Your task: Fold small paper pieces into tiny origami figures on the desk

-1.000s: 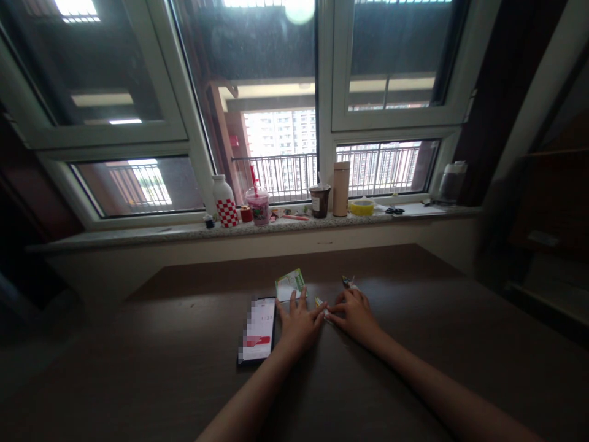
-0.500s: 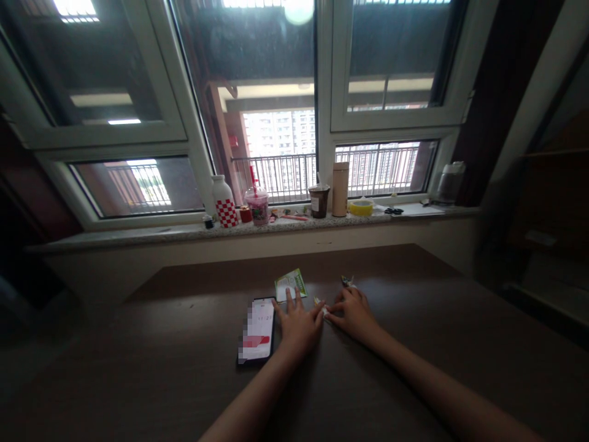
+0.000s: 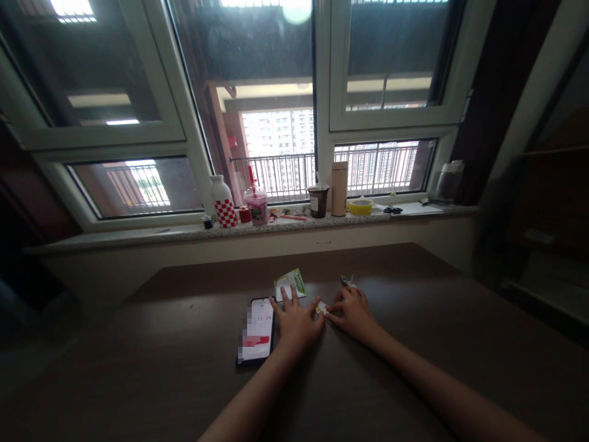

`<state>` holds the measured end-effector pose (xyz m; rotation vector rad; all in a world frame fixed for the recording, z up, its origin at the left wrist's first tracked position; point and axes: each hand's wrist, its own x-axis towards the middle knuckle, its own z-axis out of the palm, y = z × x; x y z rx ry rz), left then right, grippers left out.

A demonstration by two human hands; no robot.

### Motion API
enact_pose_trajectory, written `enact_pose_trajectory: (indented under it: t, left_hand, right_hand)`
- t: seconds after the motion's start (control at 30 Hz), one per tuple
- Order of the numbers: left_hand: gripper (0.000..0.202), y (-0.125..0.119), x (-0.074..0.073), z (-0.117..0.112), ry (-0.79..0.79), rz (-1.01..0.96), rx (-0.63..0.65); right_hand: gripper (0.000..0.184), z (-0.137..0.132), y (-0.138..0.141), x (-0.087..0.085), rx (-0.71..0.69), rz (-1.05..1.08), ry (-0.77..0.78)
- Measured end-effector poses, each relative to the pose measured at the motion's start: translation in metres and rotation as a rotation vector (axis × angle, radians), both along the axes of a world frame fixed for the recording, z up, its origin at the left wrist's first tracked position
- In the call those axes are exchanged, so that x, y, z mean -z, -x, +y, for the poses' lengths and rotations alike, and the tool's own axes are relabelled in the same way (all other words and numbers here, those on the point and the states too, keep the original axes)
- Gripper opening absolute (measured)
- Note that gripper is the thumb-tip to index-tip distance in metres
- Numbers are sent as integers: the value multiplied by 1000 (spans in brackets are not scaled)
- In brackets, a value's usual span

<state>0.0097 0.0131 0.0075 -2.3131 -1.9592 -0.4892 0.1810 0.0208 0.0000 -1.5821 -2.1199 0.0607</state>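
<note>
My left hand [image 3: 297,321] lies flat on the dark wooden table [image 3: 138,368] with its fingers spread, their tips touching a green and white packet [image 3: 291,283]. My right hand [image 3: 352,311] rests beside it, fingers curled, pinching a small pale folded piece [image 3: 321,307] that sits between the two hands. A smartphone [image 3: 257,331] with a lit screen lies just left of my left hand. A tiny dark wrapper [image 3: 346,280] lies just beyond my right hand.
On the stone window sill [image 3: 138,233] stand a red-checked white bottle [image 3: 223,202], a pink lidded cup [image 3: 256,206], a dark cup [image 3: 318,201], a tall beige flask [image 3: 340,189], a yellow tape roll [image 3: 361,207] and scissors [image 3: 394,210]. Shelving [image 3: 552,202] stands at right.
My left hand has slid slightly forward, its fingertips now on the green packet. My right hand keeps its place at the small piece.
</note>
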Motion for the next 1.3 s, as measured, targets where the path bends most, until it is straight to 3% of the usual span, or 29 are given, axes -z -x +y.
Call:
enact_pose_trajectory:
  t: [0.77, 1.3]
  left_hand:
    - [54, 1, 6, 5, 13, -30, -13]
    - [65, 4, 17, 11, 21, -3, -4]
  right_hand:
    - [21, -1, 0, -1, 0, 9, 5]
    - [19, 4, -4, 13, -44, 77, -24]
